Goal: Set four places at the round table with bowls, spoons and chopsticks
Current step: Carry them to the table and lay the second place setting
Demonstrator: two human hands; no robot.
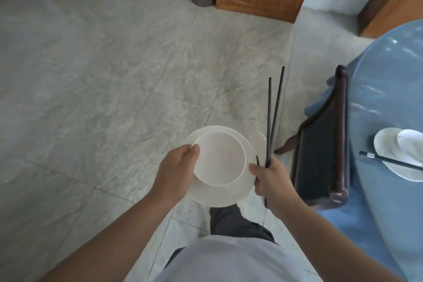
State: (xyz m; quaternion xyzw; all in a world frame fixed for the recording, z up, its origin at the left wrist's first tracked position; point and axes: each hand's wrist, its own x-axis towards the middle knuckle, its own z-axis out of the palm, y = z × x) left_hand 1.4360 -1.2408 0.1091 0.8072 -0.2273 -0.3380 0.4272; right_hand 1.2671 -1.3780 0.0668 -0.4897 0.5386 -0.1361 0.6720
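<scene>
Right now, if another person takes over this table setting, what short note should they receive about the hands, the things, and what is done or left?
Left hand grips the white bowl, stacked on a white plate.
Right hand pinches the plate rim and holds dark chopsticks, carried over the floor.
Done: one place on the blue round table, with white dishes and chopsticks laid across them.
Left: set down this stack; other places are out of view. No spoon visible.

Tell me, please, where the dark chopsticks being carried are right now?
In the head view, the chopsticks are gripped in the right hand, just right of the carried bowl.
</scene>
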